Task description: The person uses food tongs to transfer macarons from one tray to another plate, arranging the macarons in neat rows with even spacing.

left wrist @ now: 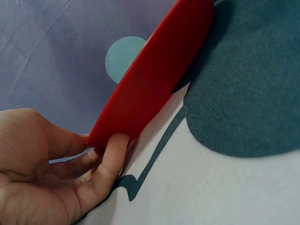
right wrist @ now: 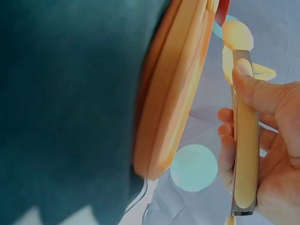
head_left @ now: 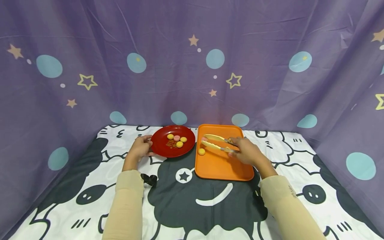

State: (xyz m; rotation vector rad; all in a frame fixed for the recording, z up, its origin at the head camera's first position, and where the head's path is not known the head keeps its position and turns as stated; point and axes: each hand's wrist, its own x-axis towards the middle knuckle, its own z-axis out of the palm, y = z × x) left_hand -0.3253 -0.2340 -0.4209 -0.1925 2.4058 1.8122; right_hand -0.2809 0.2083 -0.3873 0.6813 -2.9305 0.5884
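My left hand (head_left: 141, 147) pinches the left rim of a round red plate (head_left: 163, 150), thumb on the edge and fingers beneath, as the left wrist view shows. Several small macarons (head_left: 179, 144), yellow and pink, lie on that plate. In my right hand (head_left: 246, 150) is a pair of tongs (right wrist: 246, 140) with cream tips and metal handles, held over the orange tray (head_left: 223, 170). Its two arms stand apart. A pink macaron (head_left: 204, 139) is by the tong tips; whether they touch it I cannot tell. Nearer me on the tray lies a yellow macaron (head_left: 201, 151).
Plate and tray stand side by side on a table covered with a black-and-white cartoon cloth (head_left: 186, 213). A purple curtain (head_left: 180, 83) with stars and blue dots hangs behind the table and along its sides.
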